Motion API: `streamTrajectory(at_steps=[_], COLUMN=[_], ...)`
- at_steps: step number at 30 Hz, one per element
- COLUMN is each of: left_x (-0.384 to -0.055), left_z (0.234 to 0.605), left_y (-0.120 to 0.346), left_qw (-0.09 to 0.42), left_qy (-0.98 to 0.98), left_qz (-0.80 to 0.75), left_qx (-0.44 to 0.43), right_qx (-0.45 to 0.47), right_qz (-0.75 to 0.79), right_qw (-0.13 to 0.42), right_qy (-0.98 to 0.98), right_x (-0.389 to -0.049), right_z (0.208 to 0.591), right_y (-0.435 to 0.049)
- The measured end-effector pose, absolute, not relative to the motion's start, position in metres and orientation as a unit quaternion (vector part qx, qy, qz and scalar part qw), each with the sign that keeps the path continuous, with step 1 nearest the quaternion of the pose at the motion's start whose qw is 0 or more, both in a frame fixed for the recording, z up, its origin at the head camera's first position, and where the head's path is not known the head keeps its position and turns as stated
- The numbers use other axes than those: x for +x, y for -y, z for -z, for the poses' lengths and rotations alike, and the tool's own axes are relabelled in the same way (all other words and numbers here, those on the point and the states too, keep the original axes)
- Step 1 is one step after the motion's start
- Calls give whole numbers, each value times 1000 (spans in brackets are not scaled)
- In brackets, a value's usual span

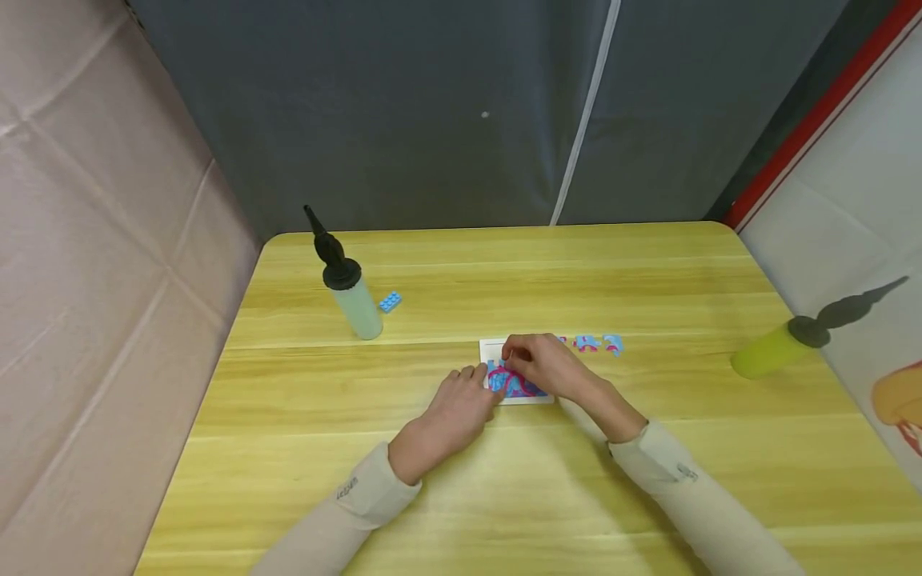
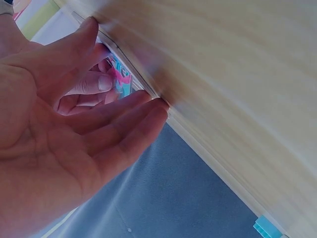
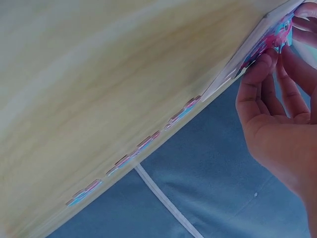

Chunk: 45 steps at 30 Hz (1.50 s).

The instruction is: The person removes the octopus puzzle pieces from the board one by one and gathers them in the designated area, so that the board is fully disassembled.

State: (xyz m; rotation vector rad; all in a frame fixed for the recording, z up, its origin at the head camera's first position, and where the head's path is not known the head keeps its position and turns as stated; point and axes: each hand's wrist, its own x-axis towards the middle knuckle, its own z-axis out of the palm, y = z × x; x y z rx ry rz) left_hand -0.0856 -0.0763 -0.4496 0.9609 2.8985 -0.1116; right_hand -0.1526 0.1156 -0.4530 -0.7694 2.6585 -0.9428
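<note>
A small jigsaw puzzle in pink, blue and purple [image 1: 515, 387] lies in a white-rimmed tray [image 1: 491, 350] on the table. My left hand [image 1: 455, 406] rests at the tray's left side, its fairly straight fingers touching the edge and the thumb over the picture. From the upper right, my right hand [image 1: 553, 366] reaches over the tray and pinches a puzzle piece between thumb and forefinger; the fingers hide most of that piece. In the right wrist view, the right hand [image 3: 277, 99] has its fingertips close over the puzzle [image 3: 283, 35].
Loose puzzle pieces [image 1: 587, 343] lie in a row right of the tray. A blue toy brick [image 1: 390, 302] sits beside a pale bottle with a black top [image 1: 358, 308] at the left. A yellow-green bottle [image 1: 771, 352] stands near the right edge of the wooden table [image 1: 346, 448].
</note>
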Motion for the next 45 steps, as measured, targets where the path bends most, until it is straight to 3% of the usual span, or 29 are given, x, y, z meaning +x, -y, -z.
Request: streamTrajectory(at_steps=[9,45], left_x=[-87,-86], left_z=[451,449], left_y=[76,76], left_qw=[26,35], left_qy=[-945,-946], left_qz=[47,37], left_qx=[322,321], right_qx=[-255,-225], right_qz=[360,391], right_qw=[149,139], right_qy=[-885,-882], right_x=[-153,-154], right_z=[454,452], right_y=[-118,-144])
